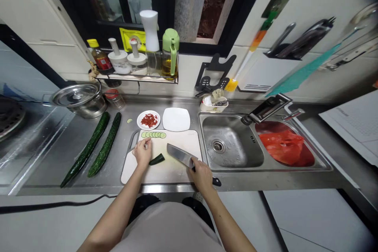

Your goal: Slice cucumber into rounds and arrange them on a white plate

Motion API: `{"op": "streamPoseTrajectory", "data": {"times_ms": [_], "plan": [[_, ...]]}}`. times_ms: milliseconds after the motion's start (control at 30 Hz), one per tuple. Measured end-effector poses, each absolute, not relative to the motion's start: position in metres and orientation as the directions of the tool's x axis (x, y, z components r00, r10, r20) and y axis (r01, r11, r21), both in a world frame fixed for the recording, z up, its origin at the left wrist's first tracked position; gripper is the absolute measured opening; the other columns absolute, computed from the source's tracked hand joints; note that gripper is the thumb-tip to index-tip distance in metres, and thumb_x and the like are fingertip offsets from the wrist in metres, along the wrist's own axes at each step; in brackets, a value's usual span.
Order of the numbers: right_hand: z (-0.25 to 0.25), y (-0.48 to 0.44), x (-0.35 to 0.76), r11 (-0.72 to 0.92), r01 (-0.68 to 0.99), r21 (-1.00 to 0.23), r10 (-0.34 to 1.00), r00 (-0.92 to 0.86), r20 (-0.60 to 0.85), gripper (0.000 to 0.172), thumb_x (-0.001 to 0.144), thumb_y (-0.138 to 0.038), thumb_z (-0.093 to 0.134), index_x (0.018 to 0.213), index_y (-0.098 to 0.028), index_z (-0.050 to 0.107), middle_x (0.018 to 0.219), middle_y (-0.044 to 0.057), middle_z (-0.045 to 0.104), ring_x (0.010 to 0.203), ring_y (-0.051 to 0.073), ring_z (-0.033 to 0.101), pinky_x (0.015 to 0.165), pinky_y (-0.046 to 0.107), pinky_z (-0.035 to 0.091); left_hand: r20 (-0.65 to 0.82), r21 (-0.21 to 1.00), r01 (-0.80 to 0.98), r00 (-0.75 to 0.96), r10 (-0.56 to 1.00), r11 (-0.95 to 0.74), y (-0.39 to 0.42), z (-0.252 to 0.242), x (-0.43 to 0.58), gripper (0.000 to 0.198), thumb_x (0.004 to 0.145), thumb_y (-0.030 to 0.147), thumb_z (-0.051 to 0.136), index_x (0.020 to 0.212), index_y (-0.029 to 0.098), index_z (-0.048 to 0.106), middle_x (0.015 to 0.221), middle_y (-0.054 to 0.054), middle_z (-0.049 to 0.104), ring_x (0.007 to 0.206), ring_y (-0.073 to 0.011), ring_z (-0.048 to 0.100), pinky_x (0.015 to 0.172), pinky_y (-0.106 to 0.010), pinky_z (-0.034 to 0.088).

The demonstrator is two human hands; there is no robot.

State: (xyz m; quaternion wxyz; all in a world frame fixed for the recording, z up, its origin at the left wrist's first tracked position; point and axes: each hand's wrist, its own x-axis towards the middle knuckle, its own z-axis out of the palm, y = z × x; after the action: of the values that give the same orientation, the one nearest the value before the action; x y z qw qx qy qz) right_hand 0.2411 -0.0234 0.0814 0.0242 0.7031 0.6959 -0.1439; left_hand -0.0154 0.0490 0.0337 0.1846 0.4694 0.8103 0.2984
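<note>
My right hand grips a kitchen knife by its black handle, the blade pointing left over the white cutting board. My left hand is at the board's left part, just below a row of overlapping cucumber slices. Its fingers are curled together, and whether anything small is between them is hidden. Beside that hand lies a short dark-green cucumber end piece, apart from the blade. Behind the board stand a white plate of chopped red pieces and a bare white square plate.
Two whole cucumbers lie on the steel counter at left, near a lidded pot and a red-capped jar. To the right is a sink; a red plastic bag sits in its second basin. Bottles fill the shelf.
</note>
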Motion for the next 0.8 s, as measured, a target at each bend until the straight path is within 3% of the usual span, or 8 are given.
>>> {"op": "streamPoseTrajectory", "data": {"times_ms": [200, 467, 633, 800], "plan": [[0.089, -0.023, 0.233, -0.043, 0.980, -0.193, 0.967, -0.007, -0.254, 0.036, 0.086, -0.028, 0.049, 0.121, -0.024, 0.057, 0.100, 0.005, 0.070, 0.092, 0.018, 0.063, 0.078, 0.025, 0.039, 0.094, 0.707, 0.695, -0.279, 0.956, 0.134, 0.013, 0.020, -0.012, 0.024, 0.086, 0.037, 0.049, 0.095, 0.024, 0.068, 0.096, -0.005, 0.068, 0.090, -0.0200, 0.060, 0.086, -0.034, 0.045], [0.089, -0.028, 0.216, -0.071, 0.954, -0.292, 0.937, -0.037, -0.348, 0.032, 0.094, -0.034, 0.037, 0.118, -0.028, 0.058, 0.091, 0.003, 0.071, 0.087, 0.018, 0.065, 0.068, 0.024, 0.035, 0.244, 0.657, 0.715, 0.096, 0.965, -0.238, -0.010, 0.018, -0.018, 0.025, 0.087, 0.039, 0.052, 0.100, 0.025, 0.068, 0.103, -0.006, 0.068, 0.101, -0.0200, 0.061, 0.092, -0.036, 0.046], [0.093, -0.024, 0.201, 0.012, 0.954, -0.299, 0.916, -0.130, -0.379, 0.032, 0.097, -0.033, 0.032, 0.101, -0.023, 0.062, 0.086, 0.004, 0.070, 0.079, 0.016, 0.063, 0.062, 0.024, 0.032, 0.243, 0.678, 0.703, 0.063, 0.968, -0.216, -0.010, 0.018, -0.015, 0.026, 0.089, 0.038, 0.050, 0.099, 0.025, 0.070, 0.102, -0.007, 0.069, 0.099, -0.0195, 0.062, 0.092, -0.037, 0.048], [0.103, -0.019, 0.187, 0.050, 0.959, -0.280, 0.895, -0.167, -0.413, 0.032, 0.097, -0.032, 0.031, 0.100, -0.019, 0.060, 0.089, 0.008, 0.069, 0.082, 0.018, 0.064, 0.066, 0.025, 0.035, 0.266, 0.684, 0.693, 0.056, 0.962, -0.229, -0.011, 0.010, -0.012, 0.026, 0.089, 0.037, 0.050, 0.102, 0.027, 0.071, 0.104, -0.006, 0.070, 0.100, -0.0188, 0.063, 0.092, -0.035, 0.050]]}}
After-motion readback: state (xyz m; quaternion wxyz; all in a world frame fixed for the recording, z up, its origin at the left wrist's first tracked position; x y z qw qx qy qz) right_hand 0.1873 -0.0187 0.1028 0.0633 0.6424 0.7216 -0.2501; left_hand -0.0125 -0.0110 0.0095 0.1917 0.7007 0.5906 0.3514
